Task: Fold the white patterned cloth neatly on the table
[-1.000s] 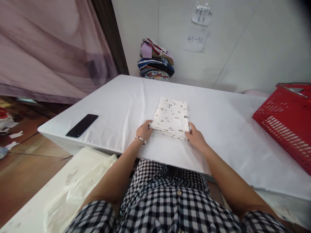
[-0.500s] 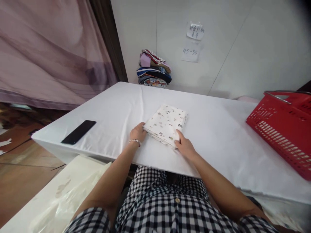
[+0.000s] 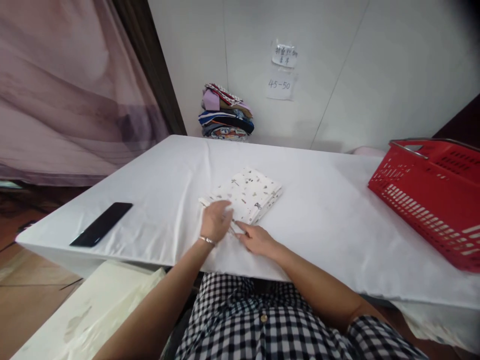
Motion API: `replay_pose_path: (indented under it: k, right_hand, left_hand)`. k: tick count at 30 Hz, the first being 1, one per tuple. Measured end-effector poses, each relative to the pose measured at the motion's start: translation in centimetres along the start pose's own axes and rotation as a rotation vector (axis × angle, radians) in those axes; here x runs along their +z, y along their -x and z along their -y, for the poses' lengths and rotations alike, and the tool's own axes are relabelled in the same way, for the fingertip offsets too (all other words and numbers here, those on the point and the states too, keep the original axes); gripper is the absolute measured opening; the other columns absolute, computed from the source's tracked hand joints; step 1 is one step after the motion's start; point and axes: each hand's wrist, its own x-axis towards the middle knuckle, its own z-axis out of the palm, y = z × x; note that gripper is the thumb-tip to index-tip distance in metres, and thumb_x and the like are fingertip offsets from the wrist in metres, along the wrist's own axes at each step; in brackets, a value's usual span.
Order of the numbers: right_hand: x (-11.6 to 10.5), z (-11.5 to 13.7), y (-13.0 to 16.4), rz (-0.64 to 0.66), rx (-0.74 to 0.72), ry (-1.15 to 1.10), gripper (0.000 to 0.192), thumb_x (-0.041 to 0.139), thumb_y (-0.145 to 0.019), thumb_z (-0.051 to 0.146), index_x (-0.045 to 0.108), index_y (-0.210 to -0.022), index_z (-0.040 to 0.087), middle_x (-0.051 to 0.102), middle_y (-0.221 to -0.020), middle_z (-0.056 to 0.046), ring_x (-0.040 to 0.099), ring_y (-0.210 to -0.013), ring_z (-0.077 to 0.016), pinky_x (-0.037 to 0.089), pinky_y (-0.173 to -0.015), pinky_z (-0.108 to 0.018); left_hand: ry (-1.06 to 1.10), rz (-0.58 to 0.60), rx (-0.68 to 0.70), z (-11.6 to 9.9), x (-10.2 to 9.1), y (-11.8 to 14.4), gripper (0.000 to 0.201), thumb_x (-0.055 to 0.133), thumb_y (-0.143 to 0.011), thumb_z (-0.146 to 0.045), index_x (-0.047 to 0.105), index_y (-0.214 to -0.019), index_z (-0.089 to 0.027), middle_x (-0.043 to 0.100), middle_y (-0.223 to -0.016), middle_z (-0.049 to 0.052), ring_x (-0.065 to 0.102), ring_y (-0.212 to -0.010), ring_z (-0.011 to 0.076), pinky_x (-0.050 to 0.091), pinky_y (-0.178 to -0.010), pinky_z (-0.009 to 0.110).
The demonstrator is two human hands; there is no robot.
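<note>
A folded white cloth (image 3: pixel 250 192) with small scattered prints lies on the white-covered table, turned with one corner towards me. My right hand (image 3: pixel 257 237) pinches its near corner between thumb and fingers. Over the cloth's near left edge hovers or rests my left hand (image 3: pixel 216 221), wearing a bracelet; its fingers are extended, apart and slightly blurred. Whether the left fingertips touch the cloth I cannot tell. The fabric under the left hand is partly hidden.
A black phone (image 3: pixel 101 224) lies on the table (image 3: pixel 318 195) at the left. A red plastic basket (image 3: pixel 423 185) stands at the right. Against the wall is a stack of folded fabrics (image 3: pixel 226 117). Paper signs (image 3: pixel 280 85) hang above. A pale box (image 3: pixel 97 295) is below left.
The cloth has turned so a corner points nearer me. My left hand has moved from its left side onto the near edge; my right hand has slid left along it. The view has shifted slightly.
</note>
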Motion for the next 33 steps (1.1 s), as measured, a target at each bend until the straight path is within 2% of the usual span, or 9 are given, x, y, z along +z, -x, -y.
replay_pose_path:
  k: [2, 3, 7, 9, 10, 13, 18, 26, 33]
  right_hand:
    - [-1.3, -1.4, 0.0, 0.085, -0.055, -0.201, 0.038, 0.042, -0.086, 0.043, 0.063, -0.108, 0.020, 0.057, -0.053, 0.002, 0.054, -0.051, -0.0133, 0.043, -0.056, -0.025]
    - [-2.3, -2.4, -0.2, 0.061, -0.061, -0.278, 0.038, 0.043, -0.085, 0.044, 0.066, -0.100, 0.018, 0.054, -0.050, 0.003, 0.050, -0.046, -0.0118, 0.041, -0.052, -0.024]
    - [-8.1, -7.4, -2.7, -0.496, 0.064, -0.334, 0.036, 0.048, -0.078, 0.038, 0.066, -0.099, 0.016, 0.059, -0.060, 0.001, 0.052, -0.054, -0.0120, 0.042, -0.053, -0.023]
    - [-11.1, -9.8, -4.5, -0.696, 0.232, -0.213, 0.037, 0.045, -0.077, 0.036, 0.065, -0.102, 0.018, 0.066, -0.082, -0.003, 0.058, -0.070, -0.0142, 0.045, -0.060, -0.024]
    - [-12.4, -10.8, -5.4, -0.719, 0.268, -0.188, 0.038, 0.045, -0.077, 0.035, 0.063, -0.106, 0.018, 0.066, -0.093, -0.004, 0.059, -0.079, -0.0155, 0.045, -0.065, -0.025]
    - [-14.5, -12.5, -7.7, -0.701, 0.321, -0.149, 0.038, 0.051, -0.074, 0.036, 0.064, -0.104, 0.018, 0.065, -0.103, -0.006, 0.059, -0.092, -0.0181, 0.045, -0.074, -0.027]
    - [-15.2, -12.4, -9.9, -0.575, 0.316, -0.071, 0.023, 0.061, -0.066, 0.032, 0.069, -0.083, 0.018, 0.069, -0.087, -0.003, 0.061, -0.081, -0.0164, 0.043, -0.071, -0.023]
    - [-15.4, -12.4, -9.7, -0.465, 0.390, 0.079, 0.014, 0.058, -0.066, 0.024, 0.068, -0.072, 0.016, 0.068, -0.077, -0.003, 0.059, -0.074, -0.0147, 0.039, -0.060, -0.020]
    - [-15.9, -11.4, -10.4, -0.338, 0.415, 0.172, 0.037, 0.059, -0.064, 0.020, 0.066, -0.100, 0.019, 0.067, -0.099, -0.005, 0.060, -0.083, -0.0162, 0.041, -0.064, -0.020]
  left_hand:
    - [0.021, 0.083, 0.083, -2.1, 0.6, 1.5, 0.028, 0.052, -0.081, -0.037, 0.060, -0.102, -0.020, 0.065, -0.105, 0.007, 0.056, -0.101, 0.0236, 0.041, -0.089, 0.040]
    - [0.019, 0.100, 0.096, -2.8, 0.8, 2.1, 0.031, 0.053, -0.080, -0.040, 0.060, -0.102, -0.020, 0.065, -0.104, 0.007, 0.056, -0.100, 0.0239, 0.041, -0.089, 0.041]
    - [-0.037, 0.131, 0.125, -3.8, 1.2, 3.4, 0.035, 0.061, -0.075, -0.041, 0.060, -0.103, -0.020, 0.064, -0.103, 0.007, 0.055, -0.100, 0.0254, 0.038, -0.092, 0.044]
    - [-0.066, 0.129, 0.136, -3.9, 1.2, 3.5, 0.030, 0.061, -0.074, -0.036, 0.060, -0.099, -0.020, 0.063, -0.103, 0.007, 0.054, -0.100, 0.0254, 0.037, -0.093, 0.044]
    - [-0.077, 0.127, 0.139, -4.0, 1.2, 3.6, 0.027, 0.061, -0.074, -0.033, 0.060, -0.097, -0.020, 0.063, -0.102, 0.007, 0.054, -0.099, 0.0251, 0.036, -0.094, 0.044]
    - [-0.092, 0.116, 0.140, -4.3, 1.4, 3.6, 0.017, 0.057, -0.075, -0.025, 0.059, -0.090, -0.019, 0.063, -0.099, 0.007, 0.055, -0.096, 0.0235, 0.035, -0.095, 0.044]
    - [-0.089, 0.101, 0.137, -4.4, 1.4, 3.8, 0.008, 0.051, -0.077, -0.019, 0.056, -0.084, -0.018, 0.063, -0.095, 0.006, 0.056, -0.095, 0.0217, 0.033, -0.098, 0.045]
    - [-0.096, 0.133, 0.185, -3.6, 0.5, 4.7, 0.015, 0.047, -0.077, -0.015, 0.057, -0.087, -0.018, 0.064, -0.098, 0.007, 0.053, -0.108, 0.0235, 0.029, -0.103, 0.046]
    - [-0.155, 0.198, 0.196, -4.5, 0.2, 5.0, 0.018, 0.053, -0.078, -0.027, 0.058, -0.093, -0.018, 0.064, -0.103, 0.008, 0.050, -0.113, 0.0271, 0.025, -0.105, 0.050]
